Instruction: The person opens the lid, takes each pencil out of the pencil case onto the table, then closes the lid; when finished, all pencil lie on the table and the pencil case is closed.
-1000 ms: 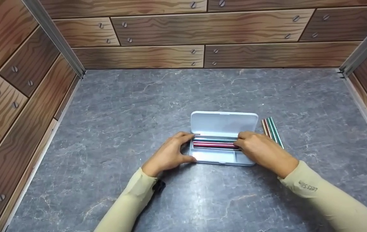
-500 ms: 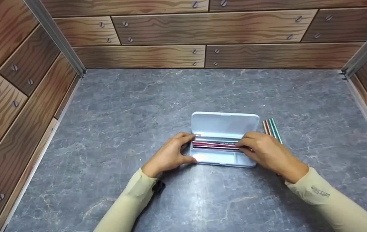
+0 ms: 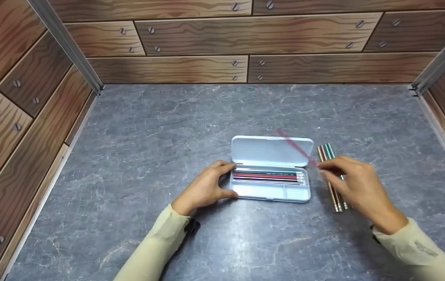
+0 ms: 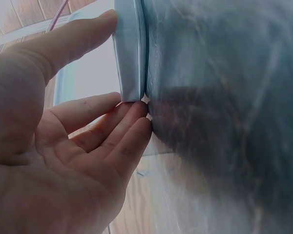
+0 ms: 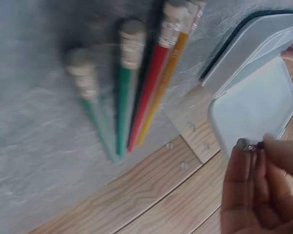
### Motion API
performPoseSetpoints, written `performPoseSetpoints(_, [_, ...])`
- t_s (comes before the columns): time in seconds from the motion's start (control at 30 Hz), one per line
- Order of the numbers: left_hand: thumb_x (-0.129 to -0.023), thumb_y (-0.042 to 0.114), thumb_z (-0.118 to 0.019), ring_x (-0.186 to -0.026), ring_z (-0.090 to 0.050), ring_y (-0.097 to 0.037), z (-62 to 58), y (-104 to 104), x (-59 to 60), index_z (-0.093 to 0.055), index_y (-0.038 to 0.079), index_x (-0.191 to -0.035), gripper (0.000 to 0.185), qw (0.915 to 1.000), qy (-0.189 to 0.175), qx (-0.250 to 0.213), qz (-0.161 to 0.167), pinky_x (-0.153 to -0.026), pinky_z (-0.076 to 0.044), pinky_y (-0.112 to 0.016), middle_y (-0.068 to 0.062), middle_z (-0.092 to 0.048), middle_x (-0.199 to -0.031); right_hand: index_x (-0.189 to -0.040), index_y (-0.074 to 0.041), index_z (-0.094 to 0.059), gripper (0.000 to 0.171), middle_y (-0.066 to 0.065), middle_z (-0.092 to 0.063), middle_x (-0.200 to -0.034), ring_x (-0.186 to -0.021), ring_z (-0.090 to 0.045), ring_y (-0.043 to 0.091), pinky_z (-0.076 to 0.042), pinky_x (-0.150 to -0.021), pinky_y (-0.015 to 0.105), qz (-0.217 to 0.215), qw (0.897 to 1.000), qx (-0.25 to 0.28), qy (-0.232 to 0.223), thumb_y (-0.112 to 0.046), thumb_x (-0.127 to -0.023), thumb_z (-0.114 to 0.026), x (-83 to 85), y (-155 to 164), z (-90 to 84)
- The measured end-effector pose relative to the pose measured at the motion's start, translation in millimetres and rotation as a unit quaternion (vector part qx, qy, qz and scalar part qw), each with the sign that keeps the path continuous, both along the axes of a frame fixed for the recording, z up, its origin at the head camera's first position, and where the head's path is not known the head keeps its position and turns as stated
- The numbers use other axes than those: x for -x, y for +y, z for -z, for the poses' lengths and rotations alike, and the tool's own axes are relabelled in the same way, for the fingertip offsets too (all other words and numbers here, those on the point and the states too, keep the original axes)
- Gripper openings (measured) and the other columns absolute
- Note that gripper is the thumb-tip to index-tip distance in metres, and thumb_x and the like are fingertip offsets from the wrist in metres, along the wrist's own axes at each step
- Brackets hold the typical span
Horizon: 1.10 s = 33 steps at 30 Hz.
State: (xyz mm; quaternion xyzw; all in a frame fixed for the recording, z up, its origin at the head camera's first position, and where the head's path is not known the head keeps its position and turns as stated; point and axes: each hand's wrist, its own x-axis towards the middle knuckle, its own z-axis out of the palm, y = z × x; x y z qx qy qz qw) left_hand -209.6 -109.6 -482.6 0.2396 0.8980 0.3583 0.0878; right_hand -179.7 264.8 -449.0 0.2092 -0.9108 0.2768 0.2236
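A pale blue pencil case (image 3: 271, 186) lies open at the centre of the head view on a grey marbled tabletop (image 3: 168, 128), its lid (image 3: 272, 151) raised toward the top of the frame. Several pencils (image 3: 267, 176) are laid lengthwise inside it, red and dark shafts among them. The case's left end is gripped by the left hand (image 3: 207, 187), thumb on the near corner and fingers curled round the far one. To the right of the case, a pink-red pencil (image 3: 294, 147), blurred and slanting up-left across the lid, is pinched by the right hand (image 3: 357, 187) at its fingertips. Under that hand, 4 loose pencils (image 5: 132, 97) with erasers lie on the tabletop, just beside the case.
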Motion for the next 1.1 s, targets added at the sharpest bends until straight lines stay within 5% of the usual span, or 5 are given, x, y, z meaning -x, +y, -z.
performPoseSetpoints(0.23, [-0.079,0.029,-0.089,-0.134,-0.055,-0.022,-1.0,0.2,-0.6,-0.051,0.003,-0.149,0.084,1.0,0.005,-0.007,0.005,-0.119,-0.042,-0.038,-0.006,-0.059,-0.143,-0.099,-0.009,-0.08,0.017,0.013,-0.079,-0.089,-0.07,-0.063,-0.002,-0.045,-0.062,0.005,0.123,0.986,0.01,-0.111,-0.012,-0.083,-0.083,-7.6,33.3,-5.1])
performPoseSetpoints(0.4, [-0.079,0.029,-0.088,-0.134,-0.055,-0.022,-1.1,-0.3,-0.7,-0.051,0.003,-0.149,0.084,1.0,0.004,-0.004,0.004,-0.119,-0.042,-0.039,-0.006,-0.059,-0.143,-0.098,-0.008,-0.081,0.017,0.013,-0.079,-0.086,-0.065,-0.062,0.009,-0.044,-0.055,0.021,0.165,0.969,-0.015,-0.183,-0.017,-0.083,-0.082,-11.8,52.3,-3.2])
performPoseSetpoints(0.7, [-0.078,0.029,-0.089,-0.135,-0.055,-0.023,-0.8,0.6,-0.6,-0.051,0.003,-0.149,0.085,1.0,0.0,-0.002,0.001,-0.12,-0.041,-0.039,-0.006,-0.059,-0.143,-0.097,-0.006,-0.08,0.02,0.009,-0.079,-0.082,-0.062,-0.063,0.011,-0.045,-0.056,0.028,0.17,0.944,-0.035,-0.279,-0.02,-0.082,-0.08,-16.7,63.0,6.0])
performPoseSetpoints(1.1, [-0.079,0.03,-0.089,-0.135,-0.054,-0.023,-0.9,0.3,-1.0,-0.051,0.004,-0.149,0.084,1.0,0.003,0.0,0.001,-0.12,-0.041,-0.039,-0.006,-0.059,-0.144,-0.1,-0.005,-0.079,0.025,0.008,-0.079,-0.084,-0.062,-0.065,0.011,-0.045,-0.058,0.028,0.16,0.935,-0.041,-0.313,-0.023,-0.083,-0.081,-15.4,64.6,13.4])
